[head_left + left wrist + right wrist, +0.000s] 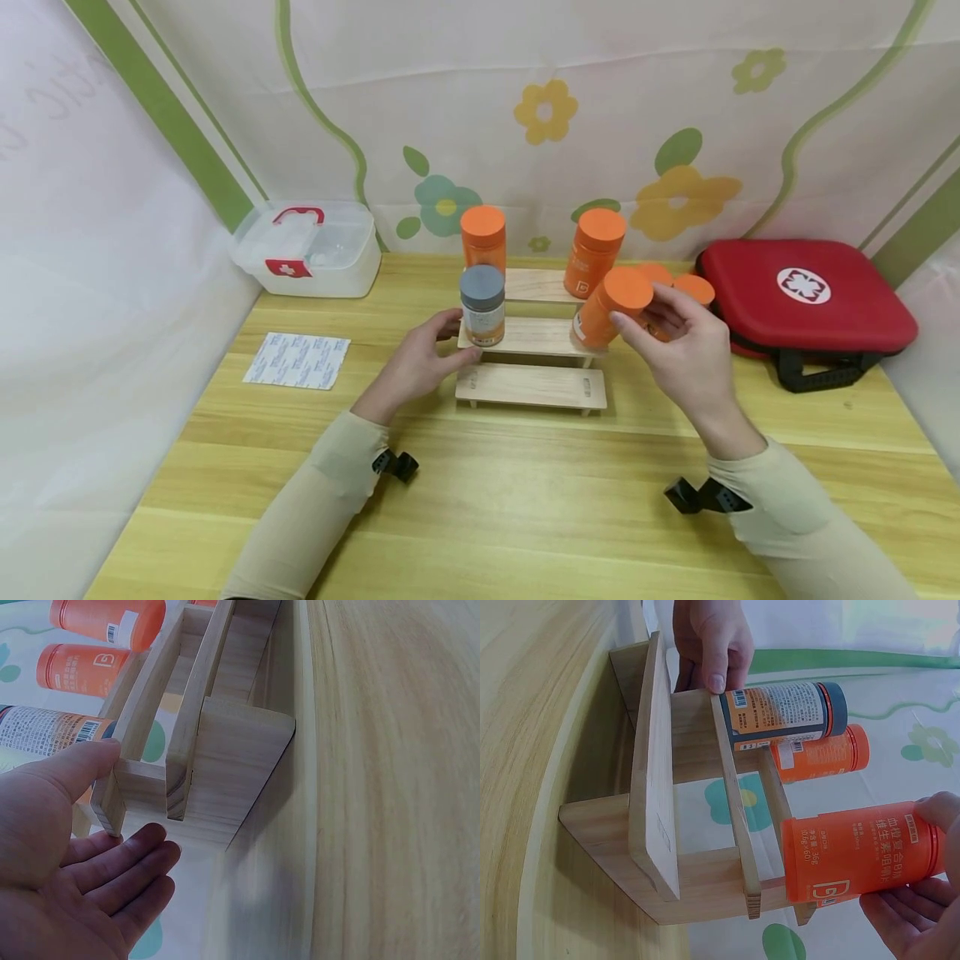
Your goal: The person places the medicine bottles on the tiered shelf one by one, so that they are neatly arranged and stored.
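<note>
A three-step wooden display rack [529, 385] stands on the table. My left hand [417, 367] grips the left end of its middle step, thumb [94, 761] at the edge; the other fingers spread loosely below. Beside that thumb a grey-capped bottle [483, 307] stands on the middle step. My right hand [686, 354] holds an orange bottle [855, 851] near its cap, fingers and thumb around it. This bottle leans slightly, its base at the right end of the middle step. On the top step stand an orange bottle at left [483, 237] and another at right [595, 254].
More orange-capped bottles [693, 289] stand behind my right hand, partly hidden. A red first-aid case [810, 296] lies at the right. At the back left is a clear box [322, 262] with a red handle; a white printed packet [297, 361] lies before it. A flowered curtain hangs behind.
</note>
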The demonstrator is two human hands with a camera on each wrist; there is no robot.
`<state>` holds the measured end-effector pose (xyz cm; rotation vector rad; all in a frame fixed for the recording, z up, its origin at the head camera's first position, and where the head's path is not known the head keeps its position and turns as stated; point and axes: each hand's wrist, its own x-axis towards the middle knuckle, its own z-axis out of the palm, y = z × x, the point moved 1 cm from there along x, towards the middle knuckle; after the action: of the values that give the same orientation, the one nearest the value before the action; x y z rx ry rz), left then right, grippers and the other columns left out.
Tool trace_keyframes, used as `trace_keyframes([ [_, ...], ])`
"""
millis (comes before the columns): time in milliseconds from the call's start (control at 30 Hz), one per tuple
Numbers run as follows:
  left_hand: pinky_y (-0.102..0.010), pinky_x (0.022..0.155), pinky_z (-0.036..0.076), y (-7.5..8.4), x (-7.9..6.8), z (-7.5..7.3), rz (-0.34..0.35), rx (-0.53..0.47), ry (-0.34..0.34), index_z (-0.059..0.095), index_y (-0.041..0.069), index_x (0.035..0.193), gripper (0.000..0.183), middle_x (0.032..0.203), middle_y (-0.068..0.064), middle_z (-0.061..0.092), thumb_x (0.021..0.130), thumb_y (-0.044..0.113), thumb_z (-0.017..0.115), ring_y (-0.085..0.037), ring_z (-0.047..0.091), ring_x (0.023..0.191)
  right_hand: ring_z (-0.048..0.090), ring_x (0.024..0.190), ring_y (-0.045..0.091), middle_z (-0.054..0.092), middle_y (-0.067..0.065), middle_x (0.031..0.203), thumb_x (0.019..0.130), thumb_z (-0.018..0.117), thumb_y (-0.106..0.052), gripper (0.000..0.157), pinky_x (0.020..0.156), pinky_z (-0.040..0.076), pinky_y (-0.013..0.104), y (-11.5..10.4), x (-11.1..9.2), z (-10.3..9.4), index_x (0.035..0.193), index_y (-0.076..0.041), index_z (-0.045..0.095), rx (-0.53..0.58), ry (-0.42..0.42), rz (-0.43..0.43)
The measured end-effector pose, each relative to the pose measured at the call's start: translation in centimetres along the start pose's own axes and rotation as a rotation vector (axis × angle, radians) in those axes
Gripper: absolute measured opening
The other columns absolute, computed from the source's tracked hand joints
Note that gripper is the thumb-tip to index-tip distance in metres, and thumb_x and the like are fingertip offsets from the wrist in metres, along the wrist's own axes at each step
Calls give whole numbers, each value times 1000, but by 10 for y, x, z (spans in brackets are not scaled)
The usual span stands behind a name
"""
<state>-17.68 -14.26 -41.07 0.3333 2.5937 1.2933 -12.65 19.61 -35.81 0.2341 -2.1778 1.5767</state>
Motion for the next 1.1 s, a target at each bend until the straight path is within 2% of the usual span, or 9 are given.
trace_keyframes([
  [267, -59, 123, 46, 1, 0, 0, -5, 10, 4, 44, 12, 163, 77, 153, -11, 63, 100, 39, 79, -37, 56, 147, 74, 103, 2, 74, -16, 117, 88, 86, 3, 46, 91, 60, 13, 3, 1, 4, 133, 1, 73, -7, -8, -12],
  [600, -59, 123, 46, 1, 0, 0, 6, 16, 7, 44, 12, 162, 76, 153, -12, 63, 100, 39, 79, -38, 57, 146, 73, 105, 2, 73, -15, 117, 88, 87, 2, 45, 95, 60, 15, 5, 3, 10, 130, 2, 73, -6, -27, -24],
  [733, -59, 123, 46, 0, 0, 0, 11, 13, 7, 44, 12, 162, 77, 153, -12, 63, 100, 38, 80, -38, 57, 146, 72, 106, -1, 72, -7, 120, 87, 87, 2, 44, 96, 59, 14, 6, 3, 13, 130, 3, 73, -33, -34, -30],
  [933, -59, 123, 46, 0, 1, 0, 10, 0, 4, 44, 11, 162, 77, 153, -12, 63, 100, 38, 79, -39, 57, 146, 69, 104, -10, 75, 16, 123, 87, 88, 2, 46, 95, 57, 9, 7, 5, 14, 129, 7, 72, -92, -44, -59],
  [1100, -59, 123, 46, 1, 0, -1, 3, -7, 1, 44, 11, 163, 77, 153, -13, 63, 100, 38, 79, -39, 56, 147, 67, 104, -13, 76, 20, 124, 87, 89, 0, 47, 94, 56, 8, 7, 7, 15, 130, 7, 72, -113, -56, -71],
])
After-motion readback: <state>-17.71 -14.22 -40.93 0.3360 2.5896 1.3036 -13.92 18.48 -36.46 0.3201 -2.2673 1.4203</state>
